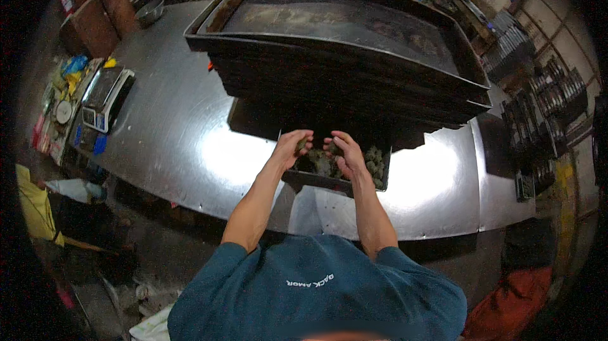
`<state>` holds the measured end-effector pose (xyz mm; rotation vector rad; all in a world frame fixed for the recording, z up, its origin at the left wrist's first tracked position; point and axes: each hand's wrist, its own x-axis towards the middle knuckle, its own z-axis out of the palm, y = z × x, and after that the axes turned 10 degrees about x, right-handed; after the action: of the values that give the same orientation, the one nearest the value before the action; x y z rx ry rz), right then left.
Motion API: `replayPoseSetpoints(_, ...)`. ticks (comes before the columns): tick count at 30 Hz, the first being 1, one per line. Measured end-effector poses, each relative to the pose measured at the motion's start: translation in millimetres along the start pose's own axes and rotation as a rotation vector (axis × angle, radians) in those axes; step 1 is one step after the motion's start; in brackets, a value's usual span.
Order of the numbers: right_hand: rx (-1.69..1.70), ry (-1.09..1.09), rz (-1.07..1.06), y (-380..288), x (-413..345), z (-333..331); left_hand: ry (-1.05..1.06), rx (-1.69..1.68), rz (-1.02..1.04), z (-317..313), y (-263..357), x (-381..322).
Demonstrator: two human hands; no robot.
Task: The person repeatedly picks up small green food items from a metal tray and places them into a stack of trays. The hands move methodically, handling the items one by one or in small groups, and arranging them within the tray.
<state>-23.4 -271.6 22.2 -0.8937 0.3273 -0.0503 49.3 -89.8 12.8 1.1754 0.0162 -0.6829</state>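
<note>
Both of my hands are over a dark rectangular tray (316,181) at the front of the metal table. My left hand (290,150) is on its left side, fingers curled around a small greenish-brown lump (302,143). Opposite it, a little apart, my right hand (349,155) holds a similar lump (334,147) between thumb and fingers. Several greenish rounded balls (375,165) are grouped along the tray's right side. Loose greenish material (323,160) lies in its middle, partly covered by my hands. The tray's back part is in deep shadow.
A tall stack of dark metal trays (332,75) rises just behind my hands, its top tray overhanging. Far left on the steel table (175,80) stands a digital scale (108,96). A metal bowl (150,12) sits at the back left. Dark metal racks or moulds (532,118) are at right.
</note>
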Motion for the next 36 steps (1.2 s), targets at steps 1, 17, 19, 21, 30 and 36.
replayPoseSetpoints(1,0.092,0.034,0.030,-1.8,-3.0,-0.4,0.000,0.081,0.001,-3.8,-0.5,-0.6)
replayPoseSetpoints(17,-1.105,-0.004,-0.271,24.4,8.1,39.0,0.468,0.790,0.205,7.4,-3.3,8.4)
replayPoseSetpoints(19,-0.860,0.016,-0.199,28.9,10.8,30.0,0.382,0.672,0.158,5.1,4.9,1.2)
replayPoseSetpoints(21,-0.813,0.046,-0.134,32.7,12.1,21.2,0.364,0.635,0.188,2.2,7.8,-1.7)
replayPoseSetpoints(30,-0.718,0.167,-0.023,25.2,5.7,16.6,0.162,0.403,0.061,-4.4,-9.2,-0.2)
replayPoseSetpoints(36,0.233,0.131,0.026,8.6,1.8,2.0,0.100,0.048,-0.031,-14.2,4.8,-7.9)
